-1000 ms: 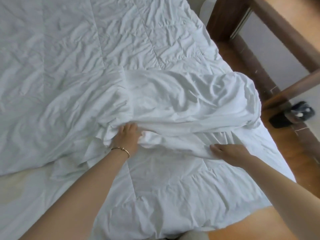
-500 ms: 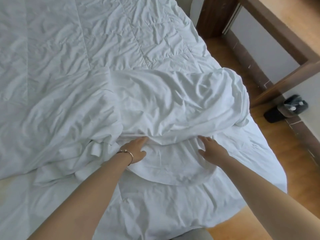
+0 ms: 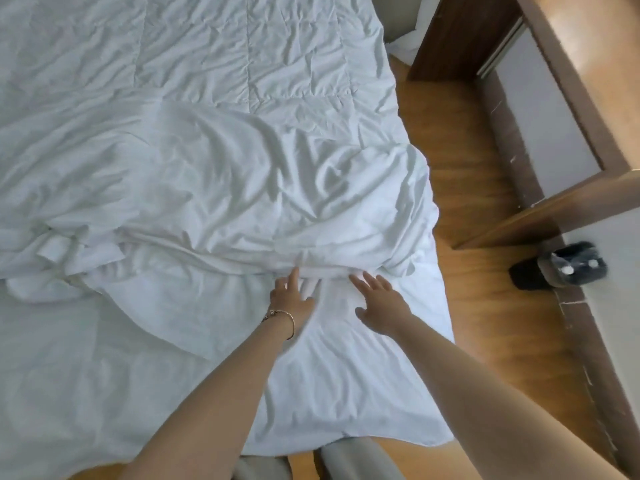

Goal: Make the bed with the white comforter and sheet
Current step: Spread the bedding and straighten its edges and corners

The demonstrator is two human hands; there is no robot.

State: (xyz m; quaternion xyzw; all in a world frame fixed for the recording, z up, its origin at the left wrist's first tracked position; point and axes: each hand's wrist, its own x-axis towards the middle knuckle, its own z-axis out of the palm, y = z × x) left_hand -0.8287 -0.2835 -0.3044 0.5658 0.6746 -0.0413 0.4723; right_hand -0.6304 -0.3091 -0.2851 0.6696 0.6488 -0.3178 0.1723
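A white quilted comforter [image 3: 214, 57] covers the bed, its near part [image 3: 346, 375] reaching the foot corner. On top lies a crumpled white sheet [image 3: 242, 188], bunched in a thick fold across the middle. My left hand [image 3: 289, 299], with a thin bracelet at the wrist, lies flat with straight fingers touching the sheet's near fold. Close to its right, my right hand [image 3: 379, 304] is spread flat on the comforter, fingertips at the same fold. Neither hand holds cloth.
A wooden floor [image 3: 460, 209] runs along the bed's right side. Dark wooden furniture [image 3: 460, 32] and a wooden door frame [image 3: 568, 202] stand on the right. A dark slipper [image 3: 561, 266] lies by the frame. My legs [image 3: 346, 459] stand at the bed's foot.
Both hands let go of the sheet's edge and came together toward the bed's right side, now lying flat at the fold. The bunched sheet moved farther up the bed.
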